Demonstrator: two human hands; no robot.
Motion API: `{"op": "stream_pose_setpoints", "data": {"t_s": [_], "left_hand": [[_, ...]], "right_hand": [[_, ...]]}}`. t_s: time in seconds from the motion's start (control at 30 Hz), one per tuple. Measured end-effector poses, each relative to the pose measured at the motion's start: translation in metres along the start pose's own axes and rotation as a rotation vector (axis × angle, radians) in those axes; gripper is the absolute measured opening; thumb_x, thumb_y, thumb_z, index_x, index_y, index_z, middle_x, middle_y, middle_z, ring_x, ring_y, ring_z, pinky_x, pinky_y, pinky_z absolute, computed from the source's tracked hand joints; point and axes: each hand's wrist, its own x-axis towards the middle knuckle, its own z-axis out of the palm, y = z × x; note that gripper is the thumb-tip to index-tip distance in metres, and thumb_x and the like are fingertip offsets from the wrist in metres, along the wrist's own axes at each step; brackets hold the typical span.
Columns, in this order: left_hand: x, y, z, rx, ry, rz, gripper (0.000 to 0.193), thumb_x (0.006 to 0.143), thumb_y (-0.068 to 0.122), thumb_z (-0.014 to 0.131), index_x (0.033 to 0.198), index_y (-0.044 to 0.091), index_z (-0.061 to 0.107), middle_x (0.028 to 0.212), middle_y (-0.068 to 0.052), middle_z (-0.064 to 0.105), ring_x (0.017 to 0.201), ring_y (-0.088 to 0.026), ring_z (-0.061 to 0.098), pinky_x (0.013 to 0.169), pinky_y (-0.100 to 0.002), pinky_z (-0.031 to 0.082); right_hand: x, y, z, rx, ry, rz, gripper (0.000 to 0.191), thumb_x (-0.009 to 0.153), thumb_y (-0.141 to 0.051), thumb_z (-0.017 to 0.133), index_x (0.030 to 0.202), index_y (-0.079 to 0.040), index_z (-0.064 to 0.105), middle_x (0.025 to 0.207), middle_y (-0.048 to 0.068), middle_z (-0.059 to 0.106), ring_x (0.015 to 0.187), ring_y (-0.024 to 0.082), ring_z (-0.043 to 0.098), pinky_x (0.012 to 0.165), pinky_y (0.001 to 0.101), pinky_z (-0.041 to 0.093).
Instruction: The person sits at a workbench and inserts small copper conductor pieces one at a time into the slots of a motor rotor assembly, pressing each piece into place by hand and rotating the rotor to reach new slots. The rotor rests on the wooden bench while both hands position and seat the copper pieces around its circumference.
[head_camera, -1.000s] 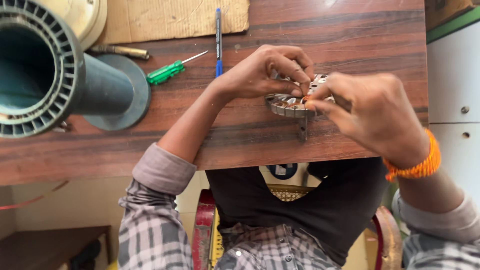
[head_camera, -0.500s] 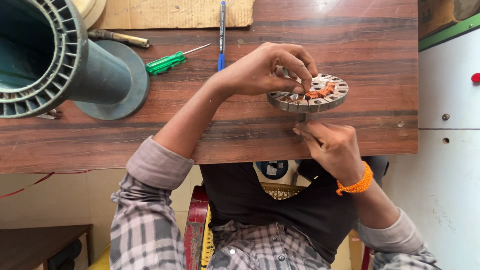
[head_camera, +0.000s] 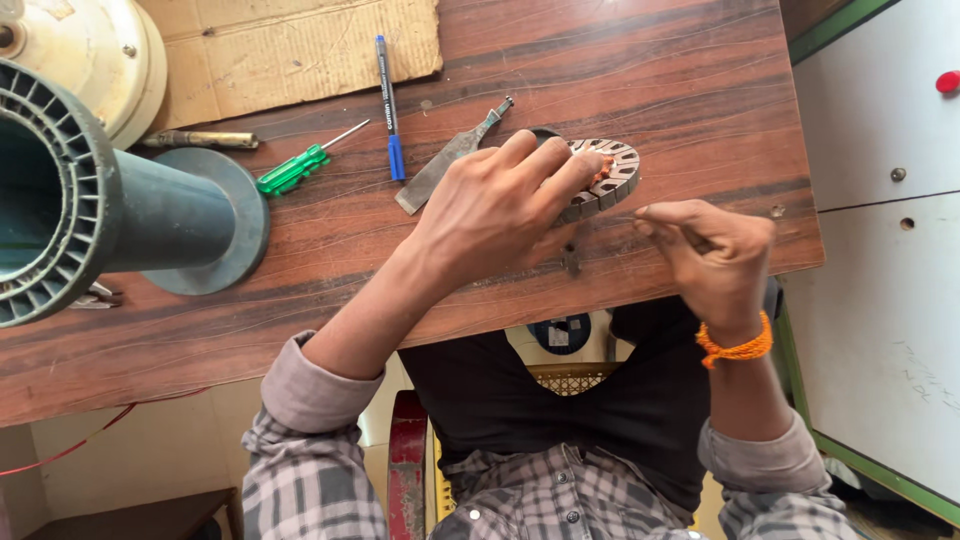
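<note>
Steel stator: round slotted metal stator ring w/ copper windings (head_camera: 610, 175), tilted on edge on brown wood desk (head_camera: 700, 90), near front edge.
Left hand (head_camera: 495, 210): grip clamped on ring.
Right hand (head_camera: 715, 250): fingers pinched together, contents not visible.
Risk: could slip, roll off edge; winding snag.

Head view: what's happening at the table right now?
A person sits at a wooden table. The left hand grips a round slotted metal core with copper windings, tilting it on the tabletop. The right hand hovers just beside it, fingers pinched together; whether it holds anything is unclear. A flat chisel-like tool, a blue pen and a green screwdriver lie beyond.
</note>
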Motion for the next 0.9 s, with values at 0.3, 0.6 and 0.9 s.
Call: {"op": "stream_pose_setpoints", "data": {"t_s": [0.3, 0.6, 0.9], "left_hand": [[-0.002, 0.001, 0.010, 0.140, 0.059, 0.032, 0.054, 0.088, 0.040, 0.083, 0.129, 0.011, 0.063, 0.103, -0.003, 0.065, 0.088, -0.018, 0.064, 0.066, -0.034, 0.056], [-0.001, -0.004, 0.011, -0.047, 0.094, -0.010, 0.056, 0.075, 0.033, 0.087, 0.115, 0.007, 0.058, 0.104, -0.004, 0.062, 0.091, -0.021, 0.063, 0.073, -0.039, 0.055], [0.003, -0.009, 0.000, -0.071, 0.003, -0.011, 0.051, 0.083, 0.043, 0.080, 0.115, 0.008, 0.060, 0.104, -0.004, 0.061, 0.092, -0.019, 0.062, 0.071, -0.038, 0.054]], "right_hand": [[0.019, -0.047, -0.010, -0.265, -0.066, -0.225, 0.010, 0.097, 0.001, 0.081, 0.105, -0.002, 0.076, 0.091, 0.008, 0.077, 0.070, 0.008, 0.071, 0.061, 0.0200, 0.051], [0.030, -0.063, -0.005, -0.300, -0.085, -0.267, 0.010, 0.100, -0.002, 0.082, 0.103, -0.003, 0.073, 0.089, 0.008, 0.075, 0.068, 0.009, 0.070, 0.060, 0.0223, 0.051], [0.070, -0.048, 0.002, -0.355, -0.181, -0.313, 0.007, 0.099, -0.005, 0.082, 0.101, -0.003, 0.076, 0.077, 0.006, 0.074, 0.060, 0.009, 0.066, 0.052, 0.0250, 0.046]]}}
